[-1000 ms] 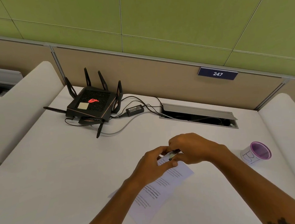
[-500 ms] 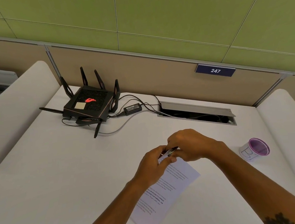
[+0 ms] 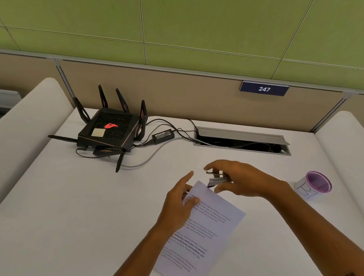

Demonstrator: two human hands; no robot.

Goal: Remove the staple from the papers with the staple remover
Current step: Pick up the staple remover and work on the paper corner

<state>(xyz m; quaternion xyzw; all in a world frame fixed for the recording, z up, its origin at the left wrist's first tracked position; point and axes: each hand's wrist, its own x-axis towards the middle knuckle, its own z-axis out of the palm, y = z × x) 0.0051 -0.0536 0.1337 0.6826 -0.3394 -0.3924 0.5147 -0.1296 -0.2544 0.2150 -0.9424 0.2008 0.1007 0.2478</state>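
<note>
A white desk fills the near part of the scene, with rounded white dividers rising on the far left and far right. Behind it runs a tan partition, and above that a wall of green panels. On the far left of the desk sits a black router with upright antennas, a glowing red logo and a pale sticky note on top. To its right lies a black power adapter, its cables trailing into an open cable tray set into the desk.

Near the middle, the left hand rests on the far left corner of the papers, fingers loosely spread and pressing the sheets to the desk. The printed papers lie angled on the desk, running from the hands toward the near edge. Just right of their far corner, the right hand pinches the staple remover between thumb and fingers, its tip at the corner of the papers. On the partition hangs a blue plate reading 247. Far right on the desk stands a white cup with a purple rim.
</note>
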